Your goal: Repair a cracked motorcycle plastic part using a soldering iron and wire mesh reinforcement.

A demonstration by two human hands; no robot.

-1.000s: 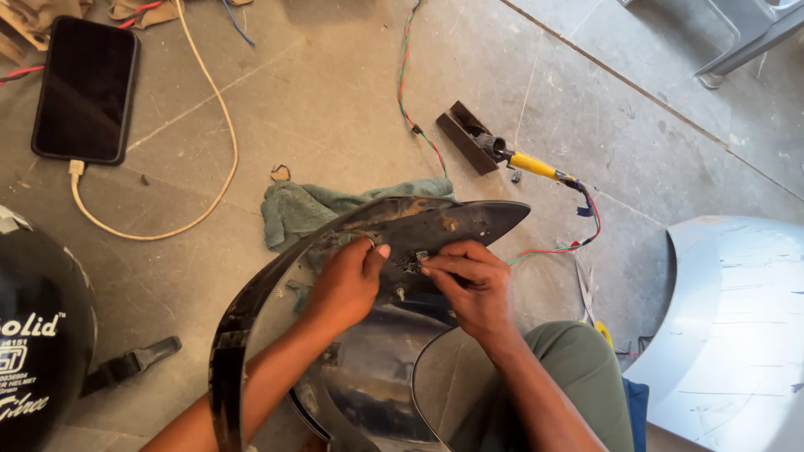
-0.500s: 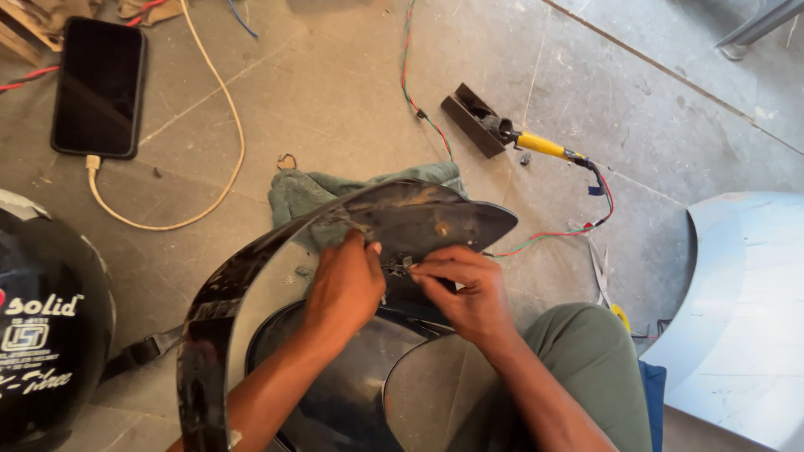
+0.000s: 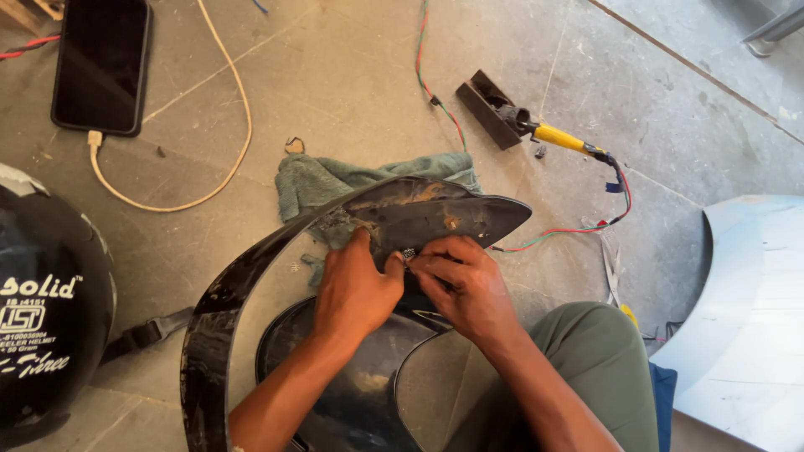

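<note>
A curved black plastic vehicle panel [image 3: 435, 213] lies across my lap and over a green cloth [image 3: 335, 180] on the stone floor. My left hand [image 3: 356, 285] presses on the panel's inner edge with the thumb up against it. My right hand [image 3: 465, 280] pinches a tiny metal piece [image 3: 409, 254] against the panel, right beside the left thumb. Both hands touch at the middle of the panel. What the small piece is I cannot tell.
A yellow-handled soldering iron [image 3: 561, 138] rests on a black stand [image 3: 486, 109] with red and green wires. A black phone [image 3: 102, 63] on a white cable lies far left, a black helmet [image 3: 42, 310] at left, a grey-white panel [image 3: 745, 318] at right.
The view has shifted a little and drawn closer. Both hands stay at the same spot on the panel, with the right fingers working the small piece.
</note>
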